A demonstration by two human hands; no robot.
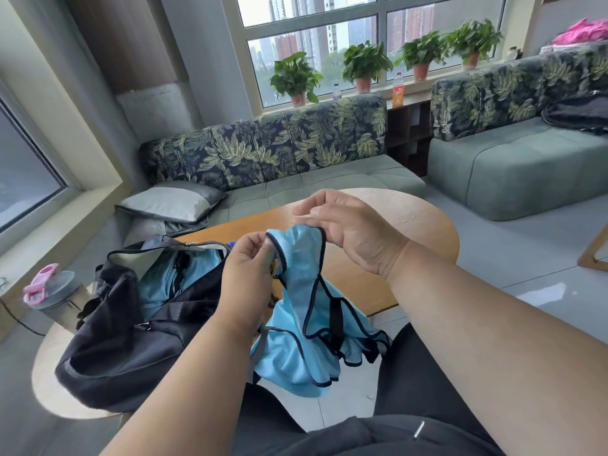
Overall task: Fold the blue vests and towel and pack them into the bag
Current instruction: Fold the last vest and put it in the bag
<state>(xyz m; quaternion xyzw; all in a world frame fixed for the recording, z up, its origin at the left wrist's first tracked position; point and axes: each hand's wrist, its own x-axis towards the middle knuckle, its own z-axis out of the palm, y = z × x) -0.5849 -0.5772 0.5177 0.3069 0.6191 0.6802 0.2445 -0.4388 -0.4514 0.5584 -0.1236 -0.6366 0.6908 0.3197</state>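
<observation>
A light blue vest [307,327] with dark trim hangs crumpled in the air over my lap and the near table edge. My left hand [246,274] pinches one shoulder strap at its top. My right hand [348,227] grips the other strap a little higher and to the right. To the left, the dark bag [121,343] lies open on the round wooden table [414,222], with more light blue fabric [171,278] inside its mouth. I cannot tell a towel apart from that fabric.
A bottle with a pink lid [49,291] stands left of the bag. A leaf-patterned sofa [279,153] with grey cushions [171,202] runs behind the table, and a second sofa [516,153] stands at right. A wooden chair leg [595,255] shows at the right edge.
</observation>
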